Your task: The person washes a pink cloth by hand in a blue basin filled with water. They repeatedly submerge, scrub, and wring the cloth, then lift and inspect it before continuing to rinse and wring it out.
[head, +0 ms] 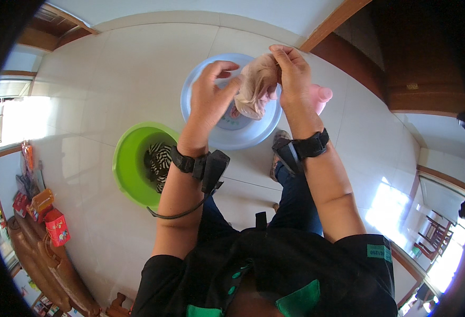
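Observation:
A crumpled pale pink cloth (257,85) hangs from my right hand (294,73), which pinches it near its upper right edge. My left hand (215,89) is to the left of the cloth, its fingers apart and curved, holding nothing. Both hands are above a light blue plastic basin (232,140) on the floor. Part of the cloth hangs over the basin's middle; whether it touches the bottom cannot be told. To the left of the basin stands a green plastic bucket (126,170) with a black-and-white striped cloth (161,160) inside.
A pink bottle (321,97) stands just right of the basin, partly behind my right wrist. My shoe (281,138) is close to the basin's lower right rim. A brown leather sofa (42,257) with red boxes (58,227) is at far left. A wooden door frame (331,25) rises at upper right.

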Available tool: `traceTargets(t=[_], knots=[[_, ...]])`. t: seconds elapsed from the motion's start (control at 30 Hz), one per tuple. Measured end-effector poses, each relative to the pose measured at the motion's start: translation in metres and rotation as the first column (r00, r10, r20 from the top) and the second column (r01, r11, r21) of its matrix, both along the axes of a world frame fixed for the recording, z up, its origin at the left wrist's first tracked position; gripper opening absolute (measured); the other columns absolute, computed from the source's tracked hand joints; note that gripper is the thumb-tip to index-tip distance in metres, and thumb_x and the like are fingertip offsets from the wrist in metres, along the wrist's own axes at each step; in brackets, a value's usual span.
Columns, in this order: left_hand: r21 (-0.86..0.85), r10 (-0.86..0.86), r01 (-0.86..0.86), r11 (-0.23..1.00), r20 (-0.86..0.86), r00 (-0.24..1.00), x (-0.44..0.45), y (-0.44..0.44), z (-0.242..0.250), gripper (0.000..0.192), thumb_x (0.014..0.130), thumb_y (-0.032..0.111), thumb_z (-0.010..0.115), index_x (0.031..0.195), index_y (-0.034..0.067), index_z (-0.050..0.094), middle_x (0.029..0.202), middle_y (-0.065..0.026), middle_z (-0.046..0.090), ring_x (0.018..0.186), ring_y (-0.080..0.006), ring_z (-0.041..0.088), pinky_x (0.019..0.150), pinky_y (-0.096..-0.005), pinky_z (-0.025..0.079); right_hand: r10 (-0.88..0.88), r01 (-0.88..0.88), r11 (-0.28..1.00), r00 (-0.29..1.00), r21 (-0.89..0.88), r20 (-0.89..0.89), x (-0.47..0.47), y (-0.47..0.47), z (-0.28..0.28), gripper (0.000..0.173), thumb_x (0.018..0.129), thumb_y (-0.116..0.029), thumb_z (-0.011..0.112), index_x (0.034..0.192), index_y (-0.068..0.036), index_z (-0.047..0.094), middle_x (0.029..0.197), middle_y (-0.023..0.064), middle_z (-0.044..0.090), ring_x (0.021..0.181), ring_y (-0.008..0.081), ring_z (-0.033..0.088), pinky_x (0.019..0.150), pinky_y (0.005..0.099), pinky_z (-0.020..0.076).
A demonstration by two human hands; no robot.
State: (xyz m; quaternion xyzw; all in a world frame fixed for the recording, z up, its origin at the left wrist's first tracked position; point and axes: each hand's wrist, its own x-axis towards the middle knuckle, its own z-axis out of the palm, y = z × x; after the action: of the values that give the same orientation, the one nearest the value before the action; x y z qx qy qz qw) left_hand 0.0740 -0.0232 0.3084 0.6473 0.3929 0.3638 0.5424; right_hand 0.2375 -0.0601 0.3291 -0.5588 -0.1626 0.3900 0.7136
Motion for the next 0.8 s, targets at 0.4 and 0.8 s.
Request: traceTargets(t=[0.4,0.8], knots=[[-0.016,-0.189,0.189,0.982,-0.150,0.970,0.007,-0.007,0.002,0.024,0.084,0.019,0.071,0.096,-0.002,0.067,0.085,-0.0078,0.068,0.079,-0.0121,0.063,0.069,-0.0272,0.049,0.274,-0.256,0.962,0.863,-0.099,0.425,0.008,0.001,0.002,0.021,0.090,-0.020,0.068,0.096,0.000,0.064,0.075,0.0053,0.067,0.066,0.0097,0.061,0.061,0.0251,0.0510],[-0.409,0.075,0.045,0.911,0.274,0.959,-0.003,0.000,0.003,0.021,0.090,0.024,0.068,0.091,0.003,0.066,0.082,0.0005,0.062,0.072,-0.0076,0.055,0.067,-0.0231,0.042,0.152,0.150,0.906,0.758,-0.396,0.635,0.218,-0.110,0.028,0.028,0.086,-0.039,0.072,0.088,-0.012,0.067,0.064,-0.0021,0.056,0.055,0.0102,0.050,0.051,0.0237,0.0387]])
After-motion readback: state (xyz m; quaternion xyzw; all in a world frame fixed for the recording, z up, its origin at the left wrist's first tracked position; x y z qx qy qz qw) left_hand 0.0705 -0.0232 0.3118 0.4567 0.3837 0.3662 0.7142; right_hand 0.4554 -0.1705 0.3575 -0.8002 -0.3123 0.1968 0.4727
